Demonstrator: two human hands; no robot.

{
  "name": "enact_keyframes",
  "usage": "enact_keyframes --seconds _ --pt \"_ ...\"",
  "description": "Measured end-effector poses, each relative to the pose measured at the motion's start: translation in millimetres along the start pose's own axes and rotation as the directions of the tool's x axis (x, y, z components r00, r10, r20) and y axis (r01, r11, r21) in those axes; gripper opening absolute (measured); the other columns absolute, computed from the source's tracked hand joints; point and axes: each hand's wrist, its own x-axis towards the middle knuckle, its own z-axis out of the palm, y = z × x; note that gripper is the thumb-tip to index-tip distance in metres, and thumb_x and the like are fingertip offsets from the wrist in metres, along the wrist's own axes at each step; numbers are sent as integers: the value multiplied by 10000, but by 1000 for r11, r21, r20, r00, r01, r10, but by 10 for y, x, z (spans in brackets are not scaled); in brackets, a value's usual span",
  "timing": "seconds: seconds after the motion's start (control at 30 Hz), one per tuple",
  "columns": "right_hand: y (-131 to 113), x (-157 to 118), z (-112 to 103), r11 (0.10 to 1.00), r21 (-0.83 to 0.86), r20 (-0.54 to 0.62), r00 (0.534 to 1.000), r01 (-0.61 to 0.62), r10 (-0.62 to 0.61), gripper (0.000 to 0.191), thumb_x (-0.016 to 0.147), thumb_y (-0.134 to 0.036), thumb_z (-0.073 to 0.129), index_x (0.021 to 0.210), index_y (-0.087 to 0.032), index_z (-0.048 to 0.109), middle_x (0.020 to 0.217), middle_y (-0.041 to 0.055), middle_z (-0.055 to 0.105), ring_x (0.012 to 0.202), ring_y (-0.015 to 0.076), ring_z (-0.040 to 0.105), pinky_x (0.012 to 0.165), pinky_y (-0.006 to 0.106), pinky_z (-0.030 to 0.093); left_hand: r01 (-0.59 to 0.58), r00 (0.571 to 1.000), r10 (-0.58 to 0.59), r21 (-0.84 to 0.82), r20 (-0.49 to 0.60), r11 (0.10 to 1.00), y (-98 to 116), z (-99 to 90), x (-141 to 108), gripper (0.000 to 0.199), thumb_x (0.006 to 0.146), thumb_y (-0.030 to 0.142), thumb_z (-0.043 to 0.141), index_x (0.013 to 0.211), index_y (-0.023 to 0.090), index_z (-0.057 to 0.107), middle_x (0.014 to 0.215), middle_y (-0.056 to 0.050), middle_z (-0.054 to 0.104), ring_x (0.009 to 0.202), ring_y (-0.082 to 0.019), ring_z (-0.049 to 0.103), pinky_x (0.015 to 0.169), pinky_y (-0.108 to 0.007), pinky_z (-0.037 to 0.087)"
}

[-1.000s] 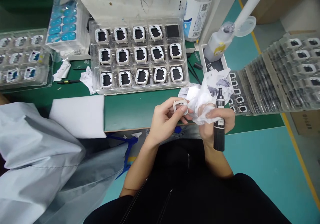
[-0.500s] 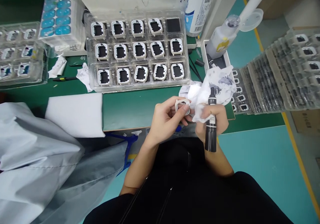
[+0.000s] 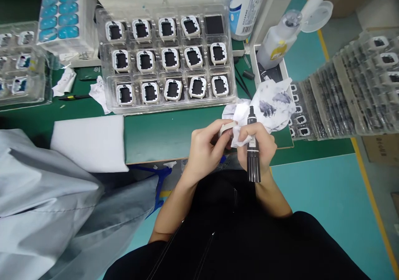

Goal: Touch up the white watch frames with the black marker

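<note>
My left hand (image 3: 204, 149) pinches a pale watch-case-like frame (image 3: 228, 127), now seen edge-on, between thumb and fingers. My right hand (image 3: 262, 144) is closed round a black marker (image 3: 253, 157) with its tip pointing up, and round a white cloth (image 3: 239, 137) that touches the frame's right side. Behind the right hand, a white cloth with dark stains (image 3: 272, 107) lies at the table edge. A clear plastic tray (image 3: 140, 110) beyond my hands holds rows of similar frames, and its back right compartment has only a black pad.
A white bottle (image 3: 276, 43) stands in a small box at the right, near stacked trays (image 3: 336, 92). Another person's grey sleeve (image 3: 40, 188) and a folded white cloth (image 3: 90, 142) are at the left. Blue items (image 3: 59, 16) sit at the back left.
The pale frame has turned from face-up to edge-on in my left hand. My right hand has moved left with the marker and cloth, closer to the frame.
</note>
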Motion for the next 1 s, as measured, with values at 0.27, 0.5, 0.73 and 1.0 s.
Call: enact_keyframes --seconds 0.27,0.5,0.73,1.0 --pt "-12 71 -32 1000 17 43 999 -9 8 189 898 -84 681 886 -268 638 679 -100 580 497 75 370 478 233 334 -100 993 108 161 -42 982 -16 7 5 229 1112 172 683 1245 215 864 911 -10 847 758 -149 750 786 -248 581" --pt "-9 67 -34 999 42 104 994 5 -9 219 910 -52 672 905 -269 641 698 -104 599 532 75 436 514 226 368 -162 984 174 241 -30 957 -35 34 10 305 1074 87 635 1246 211 854 1002 -18 875 786 -135 750 774 -223 561" --pt "-68 38 0 994 106 -116 993 29 -17 208 965 -79 679 892 -263 617 766 -66 656 576 103 536 562 249 444 9 1000 -5 175 -24 985 48 52 0 142 1154 289 692 1184 209 806 741 53 743 624 -102 674 690 -207 524" --pt "-93 102 22 997 68 -48 998 -33 37 215 965 -82 681 896 -264 590 742 -84 590 564 83 439 542 244 375 -94 994 105 220 -40 971 4 57 -3 201 1125 168 681 1236 200 846 889 1 833 717 -116 726 751 -213 567"
